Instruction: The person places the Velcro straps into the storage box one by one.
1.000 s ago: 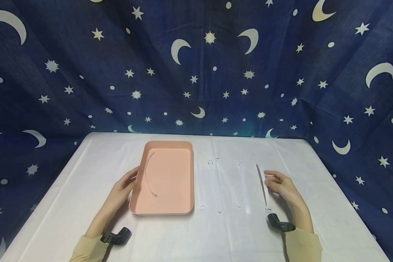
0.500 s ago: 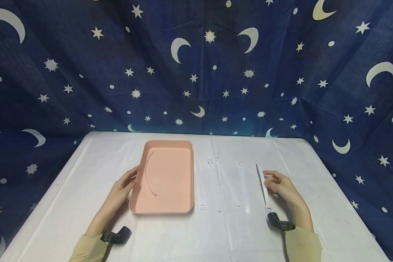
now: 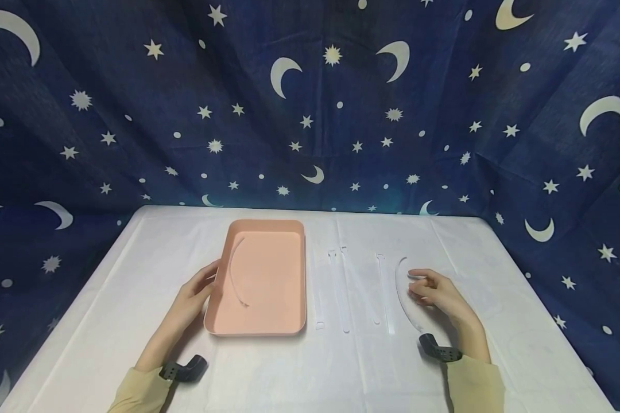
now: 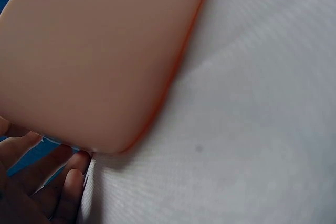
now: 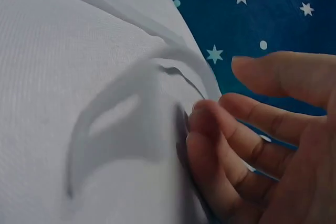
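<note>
My left hand rests against the left side of a shallow peach tray, its fingers along the outer wall. Inside that tray lies one thin curved clear strap. At the right, my right hand hovers over the cloth with fingers loosely bent, the thumb apart from the other fingertips in the right wrist view. A bowed clear plastic strap stands just left of those fingertips; up close this strap is blurred.
Several more clear straps with small end fittings lie lengthwise between tray and right hand, among them a strap and another strap. White cloth covers the table. A blue star-patterned curtain hangs behind.
The strap by my right hand has gone from nearly straight against the fingers to bowed out leftward. The right hand has shifted slightly left. My left hand and the tray stay in place.
</note>
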### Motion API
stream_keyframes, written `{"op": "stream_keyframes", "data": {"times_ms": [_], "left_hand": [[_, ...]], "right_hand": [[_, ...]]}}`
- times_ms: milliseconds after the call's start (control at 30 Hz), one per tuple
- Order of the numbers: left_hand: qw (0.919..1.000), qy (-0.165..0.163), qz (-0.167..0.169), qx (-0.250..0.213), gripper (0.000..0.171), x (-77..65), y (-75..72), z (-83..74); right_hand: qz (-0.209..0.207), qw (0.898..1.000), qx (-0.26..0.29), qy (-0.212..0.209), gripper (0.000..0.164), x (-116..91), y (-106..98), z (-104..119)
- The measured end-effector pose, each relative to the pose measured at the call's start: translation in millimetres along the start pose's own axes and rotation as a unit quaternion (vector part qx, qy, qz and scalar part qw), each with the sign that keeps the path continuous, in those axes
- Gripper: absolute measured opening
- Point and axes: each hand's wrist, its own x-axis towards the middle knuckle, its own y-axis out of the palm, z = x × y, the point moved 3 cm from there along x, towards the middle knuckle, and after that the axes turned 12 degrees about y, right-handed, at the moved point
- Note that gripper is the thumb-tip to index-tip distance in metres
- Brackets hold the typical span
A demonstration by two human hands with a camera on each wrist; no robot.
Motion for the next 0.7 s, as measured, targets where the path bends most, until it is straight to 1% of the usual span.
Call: {"op": "stream_keyframes", "data": {"times_ms": [167,233,333,500,700], "left_hand": [[1.0000,-0.001,0.000,0.001,0.053,0.1,-0.3,-1.5],[1.0000,-0.001,0.000,-0.001,0.053,0.1,-0.7,-2.6],[1.0000,0.001,0.000,-0.003,0.053,0.1,-1.0,-3.9],[1.0000,0.000,0.004,-0.004,0.053,0.8,-1.3,-4.7],[1.0000,0.002,0.006,-0.005,0.053,1.0,-1.9,-4.4]], "right_hand": [[-0.020,0.998,-0.058,0.004,0.054,-2.6,7.0,7.6],[-0.024,0.997,-0.072,0.001,0.053,-1.9,10.8,9.9],[-0.031,0.996,-0.088,-0.002,0.052,-0.6,17.0,13.5],[-0.052,0.992,-0.112,0.012,0.052,0.6,25.3,17.0],[-0.070,0.988,-0.134,0.022,0.050,0.8,29.7,19.8]]}}
